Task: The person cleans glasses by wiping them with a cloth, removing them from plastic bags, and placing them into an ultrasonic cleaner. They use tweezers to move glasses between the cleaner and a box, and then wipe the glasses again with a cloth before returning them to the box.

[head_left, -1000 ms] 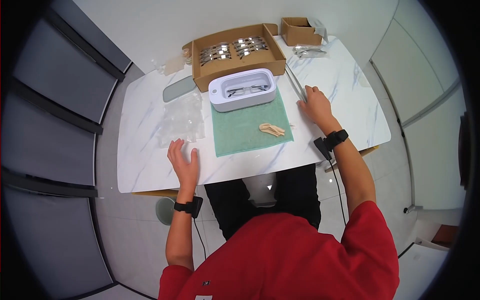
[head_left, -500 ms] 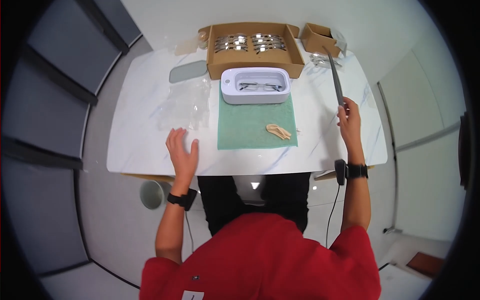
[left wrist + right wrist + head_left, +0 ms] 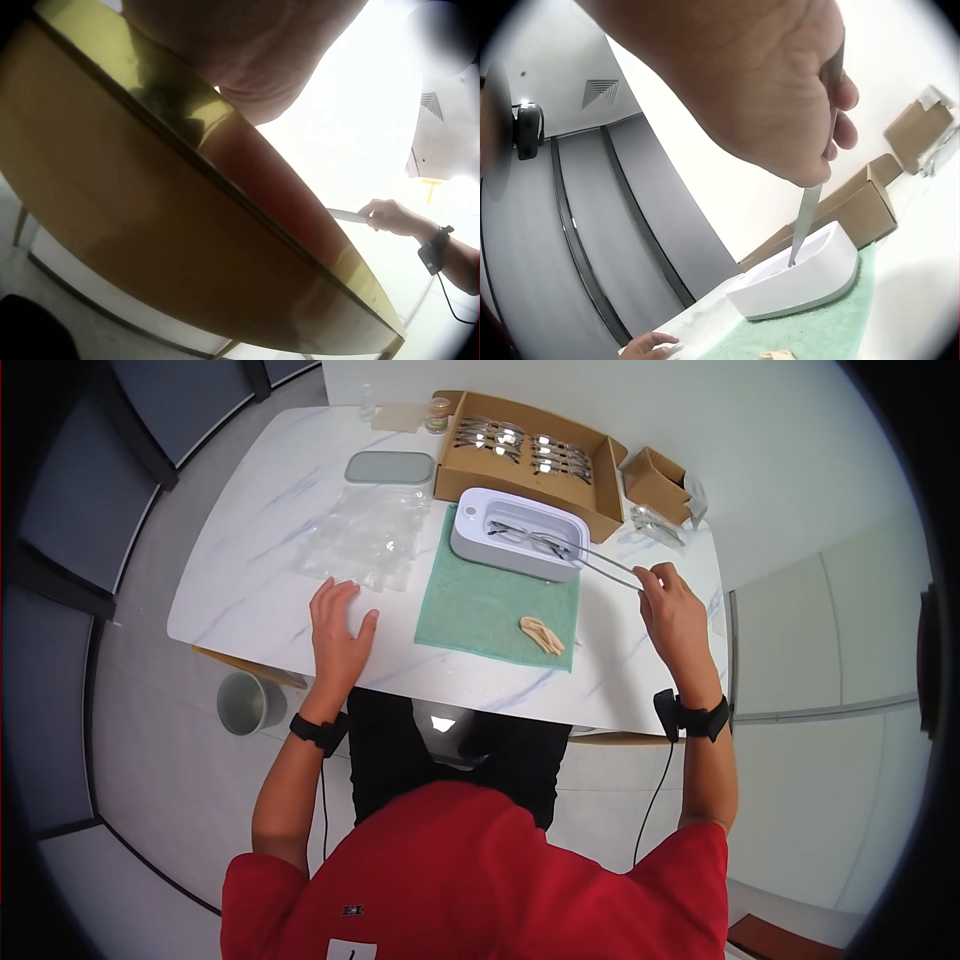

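My right hand [image 3: 677, 622] grips long metal tweezers [image 3: 612, 567] by their rear end. The tweezers slant down to the left, and their tips reach into the white tub of an ultrasonic cleaner [image 3: 515, 559]. A pair of eyeglasses [image 3: 518, 534] lies in that tub, the tips overlapping its right side. In the right wrist view the tweezers [image 3: 805, 217] enter the tub [image 3: 799, 289] steeply. My left hand [image 3: 340, 638] rests near the table's front left, fingers spread and holding nothing. Nearest to it are clear plastic bags [image 3: 370, 540].
Beneath the cleaner lies a green cloth [image 3: 480, 615] bearing a beige folded piece [image 3: 541, 635]. Behind stands a cardboard tray [image 3: 545, 485] with several eyeglasses. A small box [image 3: 655, 482] and bagged glasses [image 3: 655, 525] are at right; a grey lid [image 3: 390, 467] and jar [image 3: 437, 415] at back left.
My right hand has lifted the tweezers off the table's right side, swung them upright, then leftward so the tips are in the tub. My left hand has stayed by the plastic bags.
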A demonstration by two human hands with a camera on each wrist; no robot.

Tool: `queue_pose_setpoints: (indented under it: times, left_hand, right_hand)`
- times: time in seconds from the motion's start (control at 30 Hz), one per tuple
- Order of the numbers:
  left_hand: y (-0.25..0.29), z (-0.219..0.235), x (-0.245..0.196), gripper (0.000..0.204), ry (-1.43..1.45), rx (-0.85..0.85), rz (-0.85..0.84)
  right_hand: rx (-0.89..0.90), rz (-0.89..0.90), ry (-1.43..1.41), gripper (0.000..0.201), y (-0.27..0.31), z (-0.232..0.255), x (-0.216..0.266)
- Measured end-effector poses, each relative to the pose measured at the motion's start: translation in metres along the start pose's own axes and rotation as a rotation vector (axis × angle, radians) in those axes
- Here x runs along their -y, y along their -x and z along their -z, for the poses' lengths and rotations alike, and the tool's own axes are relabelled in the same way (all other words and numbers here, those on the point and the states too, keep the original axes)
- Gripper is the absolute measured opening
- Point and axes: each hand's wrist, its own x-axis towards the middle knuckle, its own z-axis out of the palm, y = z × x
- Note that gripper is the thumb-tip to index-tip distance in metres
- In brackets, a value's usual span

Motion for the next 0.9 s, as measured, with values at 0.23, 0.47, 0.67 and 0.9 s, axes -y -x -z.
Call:
queue_pose_setpoints:
  times: [0.23, 0.47, 0.67, 0.9]
  left_hand:
    - [0.001, 0.0, 0.001, 0.04, 0.012, 0.005, 0.019]
    - [0.0, 0.001, 0.001, 0.039, 0.027, 0.008, 0.029]
    - [0.0, -0.001, 0.002, 0.04, 0.011, 0.004, 0.016]
    - [0.0, 0.001, 0.001, 0.04, 0.013, 0.013, 0.032]
  right_hand:
    - [0.013, 0.062, 0.008, 0.028, -0.01, 0.004, -0.001]
    - [-0.039, 0.025, -0.001, 0.029, 0.0, 0.02, -0.002]
    - [-0.019, -0.068, -0.082, 0.028, 0.003, 0.027, 0.0]
    - [-0.054, -0.044, -0.189, 0.032, 0.028, 0.059, 0.015]
